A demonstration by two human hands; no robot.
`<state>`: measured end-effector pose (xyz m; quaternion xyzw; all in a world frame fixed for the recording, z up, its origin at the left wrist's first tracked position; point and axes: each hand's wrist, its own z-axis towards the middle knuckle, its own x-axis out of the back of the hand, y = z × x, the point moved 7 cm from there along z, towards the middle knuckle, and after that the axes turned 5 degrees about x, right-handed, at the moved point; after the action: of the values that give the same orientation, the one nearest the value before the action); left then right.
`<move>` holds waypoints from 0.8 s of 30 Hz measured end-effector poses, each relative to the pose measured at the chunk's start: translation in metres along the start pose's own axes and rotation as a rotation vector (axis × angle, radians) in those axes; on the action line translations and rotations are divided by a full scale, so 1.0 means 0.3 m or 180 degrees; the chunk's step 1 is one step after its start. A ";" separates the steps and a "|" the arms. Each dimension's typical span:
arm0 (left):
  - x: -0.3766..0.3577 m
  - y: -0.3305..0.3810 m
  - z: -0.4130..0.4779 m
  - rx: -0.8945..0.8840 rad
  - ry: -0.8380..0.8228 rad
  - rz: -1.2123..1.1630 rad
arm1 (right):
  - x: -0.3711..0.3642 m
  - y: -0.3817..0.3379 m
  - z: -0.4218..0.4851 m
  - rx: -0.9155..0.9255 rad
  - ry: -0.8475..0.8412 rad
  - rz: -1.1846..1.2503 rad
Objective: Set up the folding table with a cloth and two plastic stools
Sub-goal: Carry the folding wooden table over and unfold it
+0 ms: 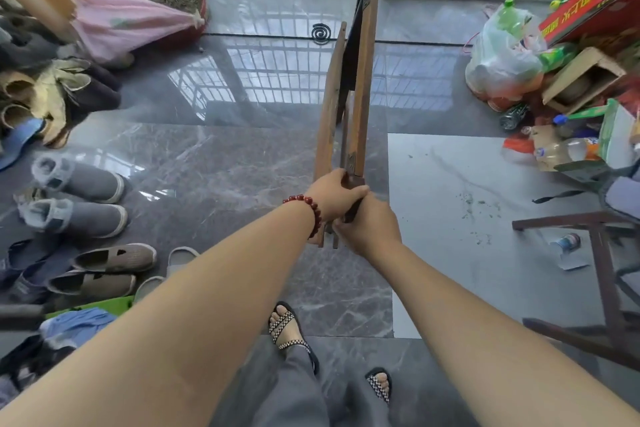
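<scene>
A folded wooden table [362,87] stands on edge in front of me, seen end-on, its brown boards running away toward the window. My left hand [334,196], with a red bead bracelet at the wrist, grips the near upper end of the table. My right hand [369,227] grips the same end just below and to the right. Both hands touch each other. No cloth or plastic stools are in view.
Shoes and slippers [78,196] line the left floor, beside a pink cloth bundle [128,22]. A mosquito coil [321,33] lies on the tiles ahead. Bags, bottles and boxes [550,80] crowd the right, with a dark wooden frame [602,274] near my right arm.
</scene>
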<state>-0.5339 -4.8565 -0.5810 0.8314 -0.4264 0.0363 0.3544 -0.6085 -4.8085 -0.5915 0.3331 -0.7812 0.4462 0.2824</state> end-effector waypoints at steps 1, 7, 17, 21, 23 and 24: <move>0.001 -0.007 0.002 -0.0021 -0.0016 -0.0020 | -0.001 -0.005 -0.002 -0.0038 0.0016 0.0007; 0.024 -0.027 0.025 -0.0169 -0.0076 0.0078 | -0.012 -0.031 -0.004 -0.0196 0.0084 -0.0001; 0.053 -0.028 0.073 0.0065 -0.0466 -0.0400 | -0.023 -0.031 -0.022 -0.0563 -0.0373 0.0471; 0.051 -0.038 0.092 -0.0110 -0.0380 -0.0579 | -0.034 0.008 -0.027 -0.0499 -0.0725 0.1242; 0.040 -0.051 0.102 -0.0206 -0.0409 -0.0794 | -0.035 0.016 -0.022 -0.0321 -0.0640 0.1220; 0.031 -0.061 0.110 -0.0240 -0.0459 -0.0951 | -0.033 0.014 -0.018 -0.0220 -0.0535 0.1190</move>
<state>-0.5226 -4.8763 -0.6123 0.8721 -0.3235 -0.0927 0.3554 -0.6049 -4.7993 -0.5986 0.2084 -0.8651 0.4344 0.1398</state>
